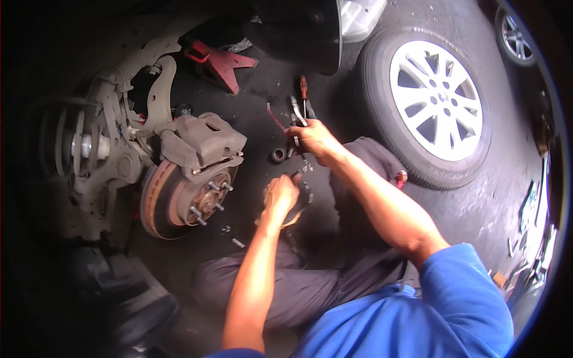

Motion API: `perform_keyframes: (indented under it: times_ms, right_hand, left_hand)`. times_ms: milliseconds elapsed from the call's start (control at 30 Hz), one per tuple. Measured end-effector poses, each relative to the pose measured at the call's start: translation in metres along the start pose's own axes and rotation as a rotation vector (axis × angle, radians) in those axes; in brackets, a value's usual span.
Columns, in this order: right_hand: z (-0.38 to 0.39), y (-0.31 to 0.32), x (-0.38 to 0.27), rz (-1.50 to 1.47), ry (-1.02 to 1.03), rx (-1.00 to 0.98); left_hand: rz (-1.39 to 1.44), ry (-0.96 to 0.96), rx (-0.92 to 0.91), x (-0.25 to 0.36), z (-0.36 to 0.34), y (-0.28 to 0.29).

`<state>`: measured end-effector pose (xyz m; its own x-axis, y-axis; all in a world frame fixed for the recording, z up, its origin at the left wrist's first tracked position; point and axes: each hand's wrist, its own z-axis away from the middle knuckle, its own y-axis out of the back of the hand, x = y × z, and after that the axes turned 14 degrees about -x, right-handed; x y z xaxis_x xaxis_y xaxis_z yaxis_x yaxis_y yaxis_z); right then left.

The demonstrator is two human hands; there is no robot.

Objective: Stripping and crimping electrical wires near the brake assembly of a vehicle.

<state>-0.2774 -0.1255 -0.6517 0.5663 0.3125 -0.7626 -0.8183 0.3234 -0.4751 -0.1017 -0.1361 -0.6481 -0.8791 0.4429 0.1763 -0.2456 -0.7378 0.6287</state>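
Note:
My right hand (313, 136) is closed round a hand tool with a thin red part, among metal pliers or wrenches (296, 107) and an orange-handled screwdriver (304, 88). My left hand (280, 194) is lower, its fingers curled at a dark round item with a tan rim (292, 221); what they hold is unclear. A black cylindrical socket-like piece (277, 154) lies between my hands. Left of them are a rusty brake disc (156, 206) with exposed studs (200, 216) and a grey caliper (209, 137) mounted over it.
A red jack stand (224, 65) stands behind, near a dark overhanging panel (304, 36) and pale plastic container (361, 12). A silver-rimmed wheel (436, 101) lies at right, another (516, 39) beyond. Suspension arms (110, 107) fill the left. Scattered tools (525, 203) lie at far right.

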Motion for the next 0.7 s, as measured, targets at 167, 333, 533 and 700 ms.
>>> perform_keyframes:
  times_ms: [167,333,533,700]
  right_hand:
    - [0.017,-0.022,-0.030,0.209,-0.013,-0.123]
    - [0.123,0.020,-0.062,0.150,0.176,-0.203]
    - [0.214,0.138,-0.049,-0.002,0.367,0.567]
    - [0.215,0.224,-0.017,0.136,0.394,0.607]
  left_hand:
    - [0.140,-0.193,0.248,-0.030,0.011,0.013]
    - [0.268,-0.376,0.485,0.021,0.019,0.028]
    - [0.121,-0.942,0.824,0.199,-0.006,0.029]
    - [-0.156,-0.891,-0.147,0.261,-0.056,-0.044]
